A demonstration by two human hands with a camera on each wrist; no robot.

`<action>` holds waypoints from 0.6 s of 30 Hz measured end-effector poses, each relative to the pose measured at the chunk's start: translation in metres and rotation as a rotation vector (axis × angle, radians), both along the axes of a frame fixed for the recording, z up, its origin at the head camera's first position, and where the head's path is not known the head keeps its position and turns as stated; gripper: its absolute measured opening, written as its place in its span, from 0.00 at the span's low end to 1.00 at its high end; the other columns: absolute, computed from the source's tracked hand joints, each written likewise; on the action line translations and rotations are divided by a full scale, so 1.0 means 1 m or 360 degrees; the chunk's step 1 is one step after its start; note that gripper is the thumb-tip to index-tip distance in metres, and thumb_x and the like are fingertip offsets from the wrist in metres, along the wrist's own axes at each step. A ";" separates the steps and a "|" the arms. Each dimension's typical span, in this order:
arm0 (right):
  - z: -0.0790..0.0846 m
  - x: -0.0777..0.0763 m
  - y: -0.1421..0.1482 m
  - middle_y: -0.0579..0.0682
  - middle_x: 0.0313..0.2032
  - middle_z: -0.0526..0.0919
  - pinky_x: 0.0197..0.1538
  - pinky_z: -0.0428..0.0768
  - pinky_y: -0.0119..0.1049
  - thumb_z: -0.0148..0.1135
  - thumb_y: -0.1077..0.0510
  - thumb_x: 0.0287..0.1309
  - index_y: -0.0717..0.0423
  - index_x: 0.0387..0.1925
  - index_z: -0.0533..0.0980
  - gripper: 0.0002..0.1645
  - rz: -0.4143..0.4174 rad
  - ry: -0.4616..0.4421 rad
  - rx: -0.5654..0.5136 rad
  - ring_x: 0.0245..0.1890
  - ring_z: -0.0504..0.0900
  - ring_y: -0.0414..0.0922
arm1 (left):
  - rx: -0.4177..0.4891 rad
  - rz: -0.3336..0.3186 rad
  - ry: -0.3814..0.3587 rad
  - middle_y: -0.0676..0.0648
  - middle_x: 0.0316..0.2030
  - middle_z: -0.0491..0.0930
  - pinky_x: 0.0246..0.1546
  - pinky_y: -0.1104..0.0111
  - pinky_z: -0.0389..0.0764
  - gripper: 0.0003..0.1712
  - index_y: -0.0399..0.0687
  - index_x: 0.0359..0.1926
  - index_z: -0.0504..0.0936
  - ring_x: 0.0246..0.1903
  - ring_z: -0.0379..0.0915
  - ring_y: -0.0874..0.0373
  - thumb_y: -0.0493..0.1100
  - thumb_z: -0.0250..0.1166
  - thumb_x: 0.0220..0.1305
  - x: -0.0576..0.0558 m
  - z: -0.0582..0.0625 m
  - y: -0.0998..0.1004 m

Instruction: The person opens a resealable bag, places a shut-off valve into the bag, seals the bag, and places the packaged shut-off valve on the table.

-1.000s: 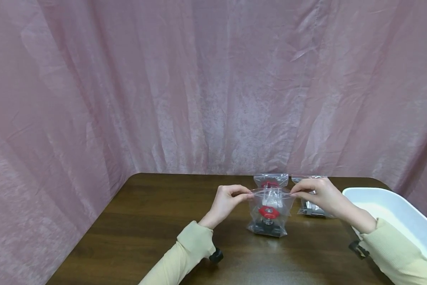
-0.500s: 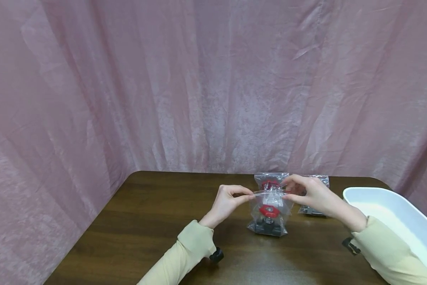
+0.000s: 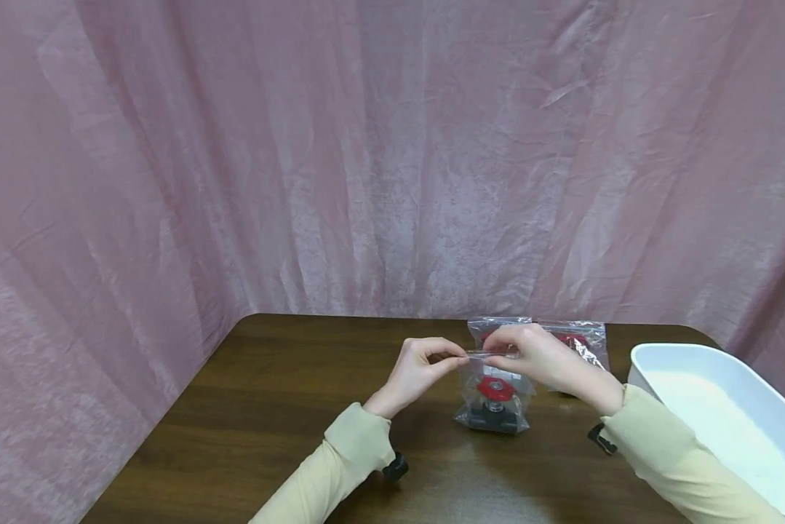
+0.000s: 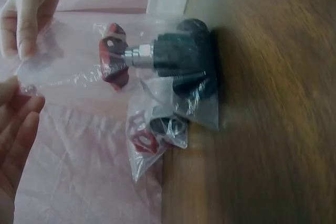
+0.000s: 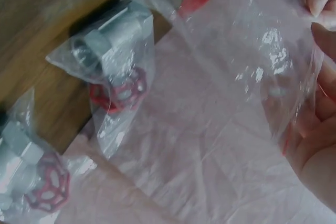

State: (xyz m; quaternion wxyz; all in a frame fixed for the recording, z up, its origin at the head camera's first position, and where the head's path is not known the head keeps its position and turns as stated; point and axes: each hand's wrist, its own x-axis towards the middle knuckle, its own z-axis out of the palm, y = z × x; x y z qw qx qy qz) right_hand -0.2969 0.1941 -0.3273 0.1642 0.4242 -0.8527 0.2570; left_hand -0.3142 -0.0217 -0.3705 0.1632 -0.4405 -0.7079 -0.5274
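A clear zip bag (image 3: 521, 421) stands upright on the table, holding a valve with a red handwheel (image 3: 495, 388) and a dark body (image 4: 184, 56). My left hand (image 3: 415, 370) pinches the left corner of the bag's top edge between thumb and fingers. Close beside it, my right hand (image 3: 539, 358) pinches the same top edge, thumb in front and fingers behind. In the right wrist view the bag's plastic (image 5: 252, 51) stretches from the right hand's fingers (image 5: 315, 124). The right hand covers part of the bags behind.
Behind stand two more clear bags, one at the centre (image 3: 497, 322) and one to the right (image 3: 591, 335); each holds a silvery valve with a red wheel (image 5: 118, 95). A white tub (image 3: 642, 356) sits at the table's right side. A pink curtain (image 3: 392, 160) hangs beyond the wooden table (image 3: 287, 407).
My right hand has slid left along the bag's top edge, from the right corner to close by the left hand. The left hand has stayed in place, and the bagged valve has hardly moved.
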 end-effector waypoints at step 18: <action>-0.006 -0.004 -0.010 0.41 0.25 0.78 0.25 0.75 0.33 0.68 0.69 0.43 0.55 0.25 0.79 0.08 0.0089 0.0249 -0.0068 0.24 0.74 0.33 | -0.0074 -0.0039 0.0150 0.43 0.28 0.80 0.24 0.67 0.75 0.04 0.34 0.31 0.82 0.25 0.74 0.56 0.27 0.64 0.52 0.014 0.017 -0.004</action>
